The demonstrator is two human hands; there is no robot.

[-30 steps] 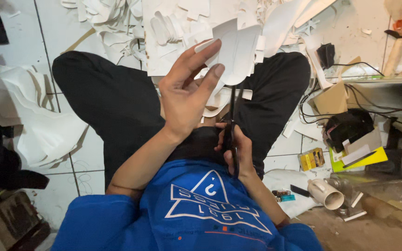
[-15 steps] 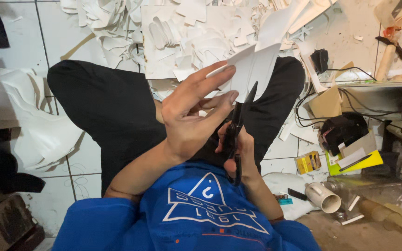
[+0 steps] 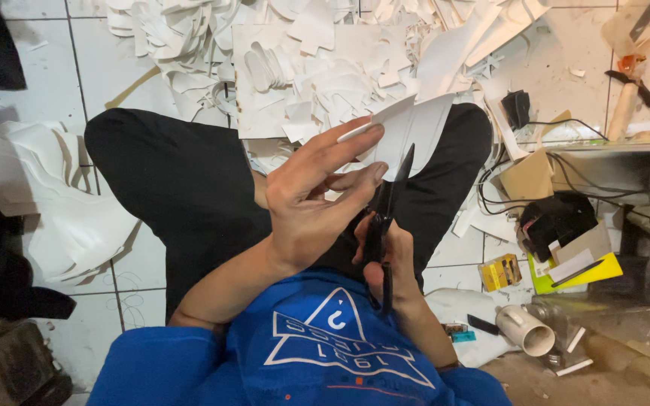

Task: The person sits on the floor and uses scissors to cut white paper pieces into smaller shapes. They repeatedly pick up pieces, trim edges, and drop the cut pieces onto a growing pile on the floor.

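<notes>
A view from above shows a person sitting cross-legged on a white tiled floor [image 3: 35, 71], in black trousers and a blue shirt with a white triangle design.

The left hand [image 3: 310, 199] is raised in front of the chest, palm turned inward, fingers stretched out toward the upper right. Its fingers and thumb pinch a white sheet piece [image 3: 408, 128], a flat, roughly pointed shape that sticks up and to the right beyond the fingertips, above the person's right knee.

The right hand [image 3: 389, 259] sits lower, close to the belly and partly hidden behind the left hand. It is closed around the dark handles of a pair of black scissors [image 3: 385, 218]. The blades point upward and the tip meets the lower edge of the white piece, just beside the left hand's fingertips. The blades look nearly together; how far they are parted cannot be told.

Ahead of the knees lies a large heap of white offcuts [image 3: 310, 60], covering much of the floor. To the person's left rests a stack of curved white sheets [image 3: 47, 203]. To the right are a cluttered mix of cardboard pieces, black cables, a small yellow box [image 3: 502, 272] and a white tube [image 3: 526, 331] lying on its side.
</notes>
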